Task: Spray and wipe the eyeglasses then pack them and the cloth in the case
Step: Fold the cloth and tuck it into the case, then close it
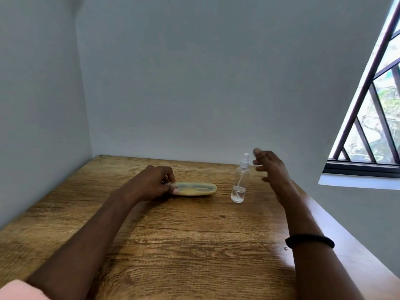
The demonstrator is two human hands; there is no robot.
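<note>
Pink sleeve (pixel 19 289) foremost; 2 hands at a wooden table (pixel 173 245).
The closed case (pixel 194 188) is pinched at 1 end by the left hand (pixel 155 182); the right hand (pixel 270 167), open and empty, is held beside the spray bottle (pixel 240 182). Eyeglasses are unseen; the case is best steadied while opened.

Wood-grain table (pixel 173 234), clear plastic bottle (pixel 239 182)
</note>
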